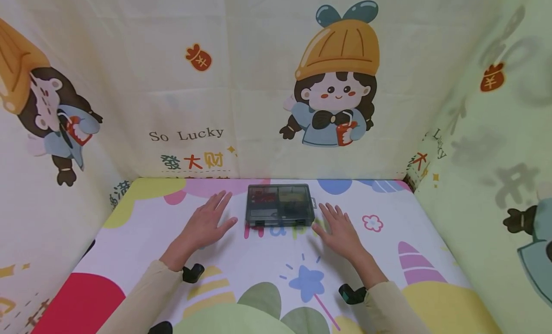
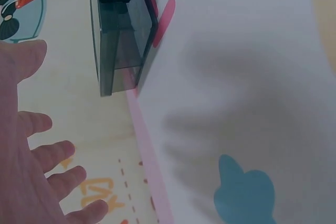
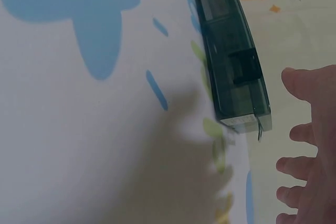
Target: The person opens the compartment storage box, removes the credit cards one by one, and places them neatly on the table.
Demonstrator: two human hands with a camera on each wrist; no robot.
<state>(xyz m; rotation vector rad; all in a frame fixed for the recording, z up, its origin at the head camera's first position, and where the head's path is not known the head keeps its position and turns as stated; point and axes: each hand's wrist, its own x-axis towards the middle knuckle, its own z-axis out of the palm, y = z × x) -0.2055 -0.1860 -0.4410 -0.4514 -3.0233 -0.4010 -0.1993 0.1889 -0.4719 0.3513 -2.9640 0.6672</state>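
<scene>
Head camera looks forward and down over the table [image 1: 129, 247] — both wrist cameras sit low and close, each facing its end of the same dark case [image 1: 279, 205] [image 2: 118, 30] [image 3: 233, 72].

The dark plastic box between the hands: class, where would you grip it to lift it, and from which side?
Probably by its two short ends, one hand from each side. The box lies flat and closed, wider than deep, with the left hand and right hand open beside those ends, not touching it.

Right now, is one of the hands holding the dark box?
No, the left hand and right hand lie flat on the table, each beside the box without touching it.
</scene>
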